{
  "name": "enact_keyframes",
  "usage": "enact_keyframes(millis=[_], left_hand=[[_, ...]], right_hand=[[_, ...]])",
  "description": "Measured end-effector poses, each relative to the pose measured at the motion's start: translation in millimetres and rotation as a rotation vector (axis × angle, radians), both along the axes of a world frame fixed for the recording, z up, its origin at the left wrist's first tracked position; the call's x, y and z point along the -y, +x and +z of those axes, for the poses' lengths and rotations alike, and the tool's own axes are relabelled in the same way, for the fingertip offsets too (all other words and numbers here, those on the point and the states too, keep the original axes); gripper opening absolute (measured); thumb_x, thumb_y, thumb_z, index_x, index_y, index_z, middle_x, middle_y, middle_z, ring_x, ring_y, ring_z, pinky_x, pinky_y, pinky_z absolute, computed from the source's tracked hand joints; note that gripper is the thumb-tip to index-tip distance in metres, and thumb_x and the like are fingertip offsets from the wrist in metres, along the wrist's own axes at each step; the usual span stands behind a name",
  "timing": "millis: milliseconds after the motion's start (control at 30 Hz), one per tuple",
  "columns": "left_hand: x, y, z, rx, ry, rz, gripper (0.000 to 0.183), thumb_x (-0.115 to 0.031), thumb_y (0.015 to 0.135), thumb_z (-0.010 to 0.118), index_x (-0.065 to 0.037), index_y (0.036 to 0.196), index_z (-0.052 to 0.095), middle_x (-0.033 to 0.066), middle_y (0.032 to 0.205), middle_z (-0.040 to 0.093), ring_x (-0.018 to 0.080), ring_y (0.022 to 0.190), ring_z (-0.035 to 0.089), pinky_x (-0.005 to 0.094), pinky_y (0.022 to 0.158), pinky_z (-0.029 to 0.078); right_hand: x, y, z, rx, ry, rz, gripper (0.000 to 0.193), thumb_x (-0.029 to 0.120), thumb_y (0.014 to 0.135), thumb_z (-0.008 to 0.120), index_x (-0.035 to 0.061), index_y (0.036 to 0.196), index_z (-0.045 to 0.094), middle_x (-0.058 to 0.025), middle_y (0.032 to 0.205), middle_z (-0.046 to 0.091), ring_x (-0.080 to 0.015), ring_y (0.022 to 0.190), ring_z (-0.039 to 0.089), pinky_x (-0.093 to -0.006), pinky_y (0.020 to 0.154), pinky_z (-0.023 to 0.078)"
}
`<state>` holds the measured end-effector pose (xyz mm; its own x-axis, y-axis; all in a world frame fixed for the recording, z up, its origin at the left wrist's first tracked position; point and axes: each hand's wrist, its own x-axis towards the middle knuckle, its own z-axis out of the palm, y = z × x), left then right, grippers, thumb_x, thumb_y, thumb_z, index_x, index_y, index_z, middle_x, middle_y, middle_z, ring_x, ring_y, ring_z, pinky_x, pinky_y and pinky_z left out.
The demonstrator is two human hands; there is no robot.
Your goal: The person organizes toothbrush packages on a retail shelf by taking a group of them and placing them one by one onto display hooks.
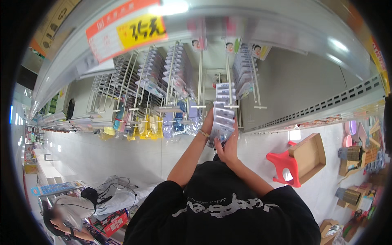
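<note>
A row of small white blister packs (223, 115) with grey-blue fronts sits between my hands, and its far end lies along a metal peg hook (228, 69). My left hand (207, 121), with a beaded bracelet on the wrist, grips the packs from the left side. On the right and nearer to me, my right hand (228, 149) is closed round the near end, its thumb on the front pack. The fingers behind the packs are partly hidden. What is inside the packs is too small to tell.
Peg hooks with hanging packs (177, 69) line the rack to the left, yellow packs (150, 127) lower down. A red stool (283, 165) with an open cardboard box (307, 159) stands at right. Another person (71, 210) is at lower left beside a red box (112, 222).
</note>
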<state>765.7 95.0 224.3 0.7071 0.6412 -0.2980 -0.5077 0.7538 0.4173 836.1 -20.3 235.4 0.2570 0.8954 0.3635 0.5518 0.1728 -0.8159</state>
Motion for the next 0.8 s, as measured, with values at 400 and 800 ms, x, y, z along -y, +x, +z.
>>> enact_keyframes(millis=[400, 800], left_hand=[[51.1, -59.2, 19.5, 0.042, 0.045, -0.082, 0.044, -0.042, 0.090, 0.036, -0.007, 0.113, 0.050, 0.0075, 0.103, 0.058, 0.0193, 0.089, 0.059, 0.0313, 0.076, 0.050], [144.8, -183.7, -45.8, -0.038, 0.075, -0.116, 0.056, -0.048, 0.091, 0.031, -0.011, 0.133, 0.030, 0.0077, 0.127, 0.043, 0.0199, 0.112, 0.046, 0.0323, 0.094, 0.039]], right_hand=[[58.9, -73.3, 2.5, -0.265, -0.118, -0.011, 0.072, 0.012, 0.076, 0.054, -0.0085, 0.132, 0.013, -0.0282, 0.134, 0.021, -0.0391, 0.125, 0.023, -0.0415, 0.103, 0.019], [102.3, -168.6, 14.8, -0.660, -0.434, -0.026, 0.046, 0.021, 0.087, 0.046, -0.0027, 0.125, 0.033, -0.0170, 0.116, 0.048, -0.0229, 0.106, 0.047, -0.0314, 0.092, 0.034]])
